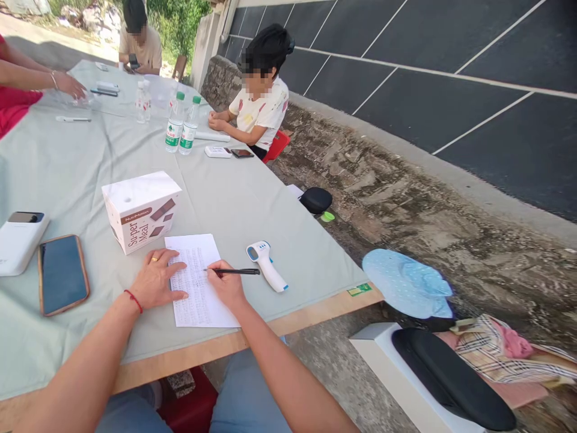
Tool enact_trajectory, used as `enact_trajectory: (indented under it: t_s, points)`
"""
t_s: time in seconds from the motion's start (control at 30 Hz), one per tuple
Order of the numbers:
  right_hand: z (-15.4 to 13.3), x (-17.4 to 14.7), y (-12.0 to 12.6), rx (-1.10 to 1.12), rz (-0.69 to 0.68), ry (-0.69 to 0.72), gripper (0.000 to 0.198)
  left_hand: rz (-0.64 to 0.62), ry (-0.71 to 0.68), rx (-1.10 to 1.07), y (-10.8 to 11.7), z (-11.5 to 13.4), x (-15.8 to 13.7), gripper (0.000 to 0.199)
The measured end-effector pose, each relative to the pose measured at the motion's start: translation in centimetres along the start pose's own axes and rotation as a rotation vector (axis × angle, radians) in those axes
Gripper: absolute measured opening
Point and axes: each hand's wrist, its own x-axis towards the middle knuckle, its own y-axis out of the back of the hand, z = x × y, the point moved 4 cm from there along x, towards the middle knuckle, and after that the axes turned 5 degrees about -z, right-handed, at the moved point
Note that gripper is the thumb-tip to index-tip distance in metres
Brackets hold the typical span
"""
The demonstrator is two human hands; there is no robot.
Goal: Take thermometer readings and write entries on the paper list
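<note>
A sheet of paper (205, 310) covered with lines of small handwriting lies near the table's front edge. My left hand (155, 279) rests flat on its left side, fingers spread, with a ring and a red string bracelet. Pinched in my right hand (225, 285) is a black pen (237, 271), its tip at the middle of the sheet. Right of that hand lies a white and blue infrared thermometer (267, 266). Behind the paper stands a white and brown "Su-per Meal" box (142, 210).
At left lie a phone (64, 273) and a white power bank (20, 240). Two water bottles (180, 126) stand farther back. One person (259, 108) sits at the right side, another (142, 45) at the far end; an arm (40, 78) reaches in from the left. A black case (451, 376) lies beyond the table's edge.
</note>
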Motion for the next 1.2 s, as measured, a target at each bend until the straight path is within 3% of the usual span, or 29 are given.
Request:
enact_trajectory:
  t_s: [1.2]
  points:
    - [-0.07, -0.09, 0.16, -0.03, 0.04, -0.008, 0.012, 0.009, -0.01, 0.004, 0.14, 0.02, 0.03, 0.059]
